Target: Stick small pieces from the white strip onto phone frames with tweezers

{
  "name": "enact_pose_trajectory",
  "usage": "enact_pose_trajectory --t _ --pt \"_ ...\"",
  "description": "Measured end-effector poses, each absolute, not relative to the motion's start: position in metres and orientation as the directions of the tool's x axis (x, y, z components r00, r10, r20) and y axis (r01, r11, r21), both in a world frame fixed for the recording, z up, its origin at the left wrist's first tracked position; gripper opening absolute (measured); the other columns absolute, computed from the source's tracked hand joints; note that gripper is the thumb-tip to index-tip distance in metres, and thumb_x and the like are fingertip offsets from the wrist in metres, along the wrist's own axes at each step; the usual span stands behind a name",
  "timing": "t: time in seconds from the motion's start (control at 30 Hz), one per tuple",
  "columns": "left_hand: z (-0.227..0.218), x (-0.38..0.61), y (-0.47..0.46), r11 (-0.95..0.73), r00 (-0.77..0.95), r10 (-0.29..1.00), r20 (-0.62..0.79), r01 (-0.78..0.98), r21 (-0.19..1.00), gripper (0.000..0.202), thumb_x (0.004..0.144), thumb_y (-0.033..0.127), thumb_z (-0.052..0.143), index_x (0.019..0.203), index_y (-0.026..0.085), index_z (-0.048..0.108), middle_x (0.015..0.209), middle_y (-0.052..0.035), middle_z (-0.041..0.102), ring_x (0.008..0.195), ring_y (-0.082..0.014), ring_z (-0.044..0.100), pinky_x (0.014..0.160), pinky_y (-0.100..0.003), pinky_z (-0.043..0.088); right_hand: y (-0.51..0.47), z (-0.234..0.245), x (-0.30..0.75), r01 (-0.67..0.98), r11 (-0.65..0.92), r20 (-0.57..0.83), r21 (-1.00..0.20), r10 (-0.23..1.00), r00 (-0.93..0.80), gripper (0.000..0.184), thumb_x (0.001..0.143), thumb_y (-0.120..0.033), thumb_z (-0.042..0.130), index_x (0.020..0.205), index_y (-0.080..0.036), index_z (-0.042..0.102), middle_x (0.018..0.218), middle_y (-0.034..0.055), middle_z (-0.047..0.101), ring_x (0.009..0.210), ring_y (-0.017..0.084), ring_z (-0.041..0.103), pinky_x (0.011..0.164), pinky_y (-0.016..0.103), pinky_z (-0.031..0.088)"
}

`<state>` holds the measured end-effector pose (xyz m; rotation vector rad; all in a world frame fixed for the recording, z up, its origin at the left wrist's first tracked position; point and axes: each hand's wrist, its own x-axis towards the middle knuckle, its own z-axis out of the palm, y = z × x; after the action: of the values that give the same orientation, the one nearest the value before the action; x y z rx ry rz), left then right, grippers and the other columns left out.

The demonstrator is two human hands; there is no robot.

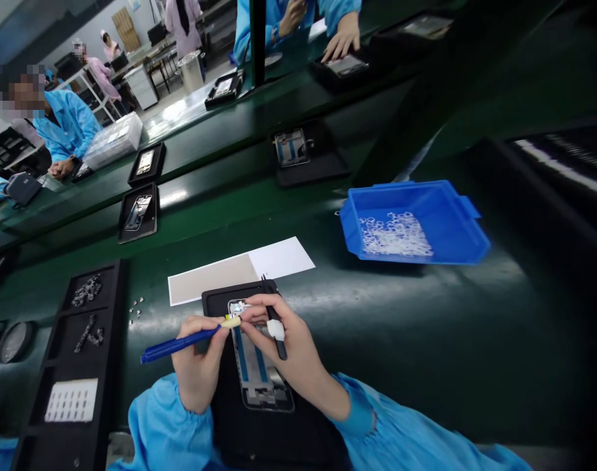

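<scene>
My left hand (pixel 197 369) is closed round a blue pen-like tool (pixel 180 344) whose cream tip points right. My right hand (pixel 301 353) has black tweezers (pixel 281 350) lodged among its fingers, with a white wad or wrap on their shaft. Its thumb and fingertips meet close to the pen's tip; whether they pinch a small part there cannot be made out. Below both hands lies a phone frame (pixel 267 398) with blue strips, its upper part partly covered by the fingers. It rests in a black tray (pixel 229 425).
A white-and-beige card (pixel 210 280) lies behind the tray. To the right stands a blue bin (pixel 455 229) of small white rings. A compartmented black tray (pixel 50 337) with small parts is at left, loose bits beside it. Beyond, a line carries phone trays (pixel 318 171); co-workers sit opposite.
</scene>
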<state>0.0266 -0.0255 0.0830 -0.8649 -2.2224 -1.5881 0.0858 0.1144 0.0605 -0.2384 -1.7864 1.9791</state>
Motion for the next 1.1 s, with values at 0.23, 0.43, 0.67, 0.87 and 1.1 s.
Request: enact_pose_trajectory --t 0.23,0.43,0.67,0.87,1.1 --pt "0.078 0.027 -0.025 0.257 -0.816 0.269 0.511 0.573 0.778 0.01 0.085 0.02 0.071 0.086 0.021 0.061 0.079 0.0018 0.068 0.077 -0.0125 0.07 0.073 -0.021 0.058 0.119 0.064 0.086 -0.244 0.003 0.219 -0.97 0.451 -0.865 0.015 0.087 -0.021 0.06 0.101 -0.024 0.055 0.081 0.0002 0.068 0.073 0.017 0.069 0.069 0.029 0.058" --pt "0.083 0.021 -0.016 0.127 -0.948 0.256 0.188 0.226 0.966 0.03 0.082 0.044 0.073 0.082 0.018 0.059 0.071 -0.0011 0.071 0.057 -0.0161 0.071 0.055 -0.024 0.061 0.122 0.068 0.088 -0.242 -0.03 0.206 -0.97 0.432 -0.878 0.014 0.085 -0.02 0.056 0.099 -0.022 0.053 0.08 0.0002 0.064 0.066 0.015 0.064 0.062 0.027 0.055" --pt "0.081 0.014 -0.006 0.035 -0.943 0.317 0.104 0.121 0.992 0.034 0.08 0.048 0.074 0.081 0.018 0.057 0.069 -0.001 0.071 0.055 -0.0156 0.07 0.054 -0.024 0.061 0.174 0.069 0.091 -0.194 0.278 0.323 -0.941 0.561 -0.762 0.014 0.087 -0.023 0.056 0.101 -0.022 0.052 0.084 0.0017 0.065 0.07 0.017 0.064 0.065 0.029 0.054" --pt "0.064 0.001 -0.008 0.347 -0.831 0.477 0.287 0.478 0.807 0.016 0.086 0.034 0.069 0.087 0.019 0.063 0.083 -0.0037 0.072 0.075 -0.0181 0.073 0.065 -0.026 0.061 0.296 0.065 0.093 0.504 0.709 0.425 -0.493 0.701 -0.573 0.025 0.092 -0.024 0.044 0.107 -0.019 0.063 0.088 0.0125 0.065 0.092 0.032 0.062 0.08 0.045 0.049" --pt "0.061 -0.008 0.002 0.394 -0.729 0.578 0.366 0.643 0.657 0.011 0.09 0.029 0.066 0.094 0.02 0.062 0.088 -0.0033 0.072 0.081 -0.0178 0.073 0.07 -0.026 0.06 0.257 0.057 0.092 0.184 0.823 0.591 -0.537 0.523 -0.614 0.022 0.092 -0.016 0.051 0.11 -0.014 0.063 0.1 0.0126 0.068 0.091 0.028 0.063 0.081 0.041 0.05"
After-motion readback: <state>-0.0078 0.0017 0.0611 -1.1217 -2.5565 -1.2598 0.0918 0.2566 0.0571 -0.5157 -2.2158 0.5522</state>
